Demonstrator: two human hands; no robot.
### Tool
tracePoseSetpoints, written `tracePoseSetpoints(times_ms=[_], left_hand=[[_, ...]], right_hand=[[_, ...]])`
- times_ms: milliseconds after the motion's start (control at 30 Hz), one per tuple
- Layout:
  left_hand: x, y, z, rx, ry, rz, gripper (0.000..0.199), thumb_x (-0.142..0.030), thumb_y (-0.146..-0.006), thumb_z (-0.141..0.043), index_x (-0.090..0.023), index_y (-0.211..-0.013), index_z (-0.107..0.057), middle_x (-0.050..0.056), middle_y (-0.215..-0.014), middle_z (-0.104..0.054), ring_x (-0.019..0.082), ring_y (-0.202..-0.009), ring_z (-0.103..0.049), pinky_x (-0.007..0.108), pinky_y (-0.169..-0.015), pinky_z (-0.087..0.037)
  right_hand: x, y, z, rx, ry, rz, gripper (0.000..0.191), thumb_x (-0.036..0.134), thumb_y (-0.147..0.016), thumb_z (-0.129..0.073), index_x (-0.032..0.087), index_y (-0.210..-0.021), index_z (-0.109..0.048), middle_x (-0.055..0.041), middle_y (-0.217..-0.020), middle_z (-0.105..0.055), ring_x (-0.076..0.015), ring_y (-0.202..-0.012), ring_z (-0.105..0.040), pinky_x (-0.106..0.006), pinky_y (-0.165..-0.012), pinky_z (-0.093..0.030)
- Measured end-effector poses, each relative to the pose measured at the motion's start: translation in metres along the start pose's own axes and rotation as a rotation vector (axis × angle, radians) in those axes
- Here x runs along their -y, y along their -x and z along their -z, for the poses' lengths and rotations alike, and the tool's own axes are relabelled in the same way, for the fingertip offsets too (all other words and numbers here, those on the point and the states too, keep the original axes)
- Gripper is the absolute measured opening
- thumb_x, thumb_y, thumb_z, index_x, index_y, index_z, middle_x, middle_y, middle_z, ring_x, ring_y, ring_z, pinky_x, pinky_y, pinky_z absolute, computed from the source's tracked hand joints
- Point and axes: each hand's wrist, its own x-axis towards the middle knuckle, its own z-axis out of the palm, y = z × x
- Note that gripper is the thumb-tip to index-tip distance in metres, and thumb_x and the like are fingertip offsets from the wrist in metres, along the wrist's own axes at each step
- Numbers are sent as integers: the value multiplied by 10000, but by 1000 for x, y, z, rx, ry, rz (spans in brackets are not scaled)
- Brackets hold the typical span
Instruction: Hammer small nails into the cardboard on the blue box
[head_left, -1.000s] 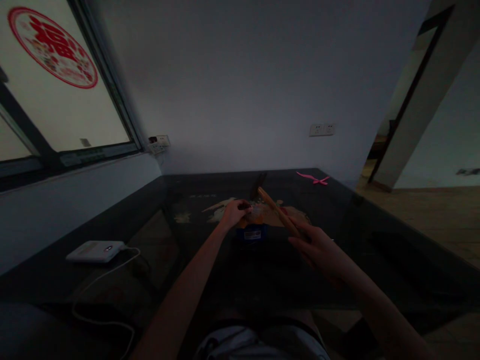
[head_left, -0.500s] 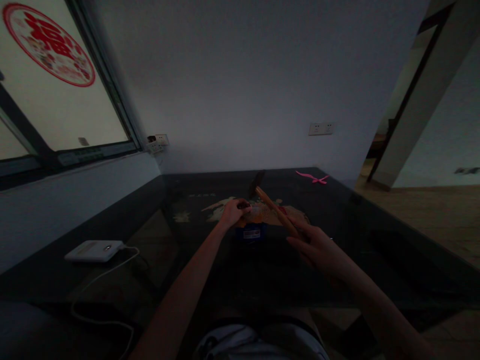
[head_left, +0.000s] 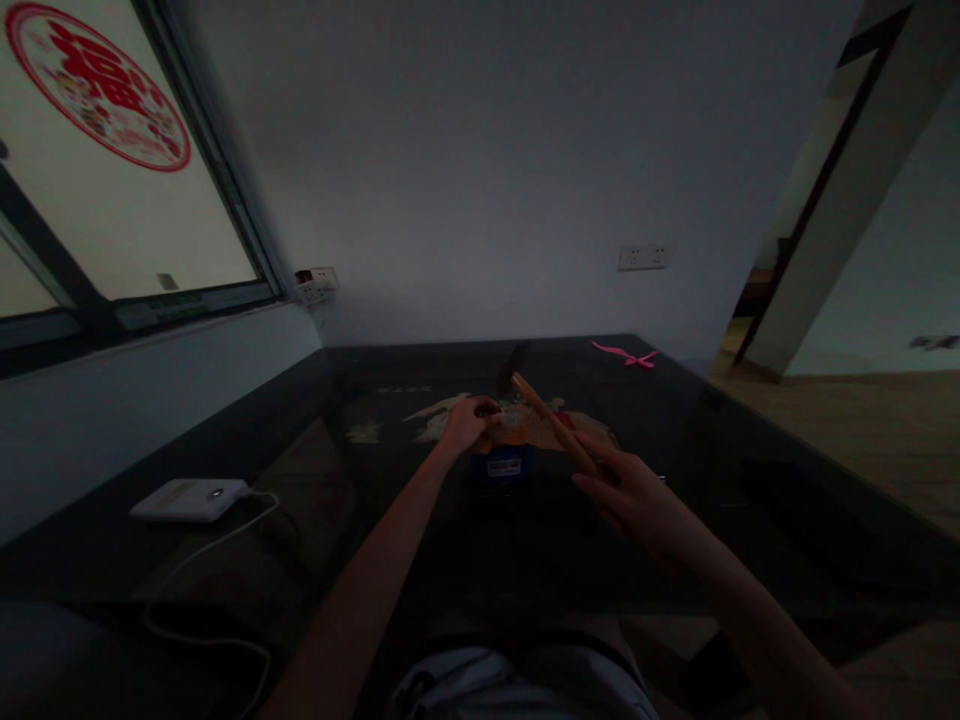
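My right hand [head_left: 626, 490] is wrapped round the wooden handle of a hammer [head_left: 551, 422], whose dark head is raised at the far end, above the tabletop. My left hand [head_left: 469, 425] has its fingers curled in a pinch beside the hammer head; what they hold is too dark and small to make out. Just right of those fingers lies a brownish-orange piece [head_left: 525, 428], its kind unclear. A dark blue box [head_left: 504, 466] with a pale label sits directly below it, in front of my left fingertips.
A white power bank [head_left: 191, 500] with a white cable lies on the dark glossy table [head_left: 360, 560] at left. A pink ribbon-like item [head_left: 626, 355] lies at the back right. A wall with sockets [head_left: 643, 258] stands behind the table.
Almost nothing differs: both hands, the hammer and the blue box stay where they were, with at most a tiny shift of the hammer head.
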Motion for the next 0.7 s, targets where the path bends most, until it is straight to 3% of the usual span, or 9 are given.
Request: tracePoseSetpoints(times_ms=[133,367,467,567,700], left_hand=[[2,0,-1,-5,13,-29,129,-219,-713,-638,-147,-807,-688,44,-804,-698,167,-763,-630,265,-720,-479],[4,-1,-2,2,43,-24,134,-221,-713,-639,-135,-799,-693,55,-803,-701,167,-744,-636,260,-704,-483],[2,-1,-1,7,39,-2,156,-222,-714,-640,-123,-822,-692,63,-819,-703,174,-750,-638,268,-707,-486],[0,-1,0,5,-2,10,172,-229,-711,-646,-123,-838,-691,62,-837,-707,181,-767,-638,278,-723,-486],[-2,0,1,15,16,-8,143,-207,-718,-634,-124,-819,-691,54,-817,-705,173,-767,-637,264,-718,-483]], right_hand=[[-11,-3,-3,-5,16,0,582,287,-788,-541,124,-1340,-452,-9,-672,-621,-114,-422,-472,-232,-406,-401],[-8,0,0,-43,28,2,646,316,-798,-526,142,-1399,-368,20,-558,-592,-146,-409,-494,-239,-391,-398],[-8,-2,-1,-61,58,81,587,292,-774,-557,156,-1338,-471,-42,-757,-690,-198,-624,-617,-282,-557,-485],[-10,-4,-2,-70,104,98,532,272,-758,-570,126,-1269,-544,-75,-919,-698,-238,-824,-631,-325,-691,-496],[-9,-2,-3,-107,89,127,540,267,-761,-576,128,-1281,-530,-75,-962,-687,-226,-835,-626,-317,-703,-491]])
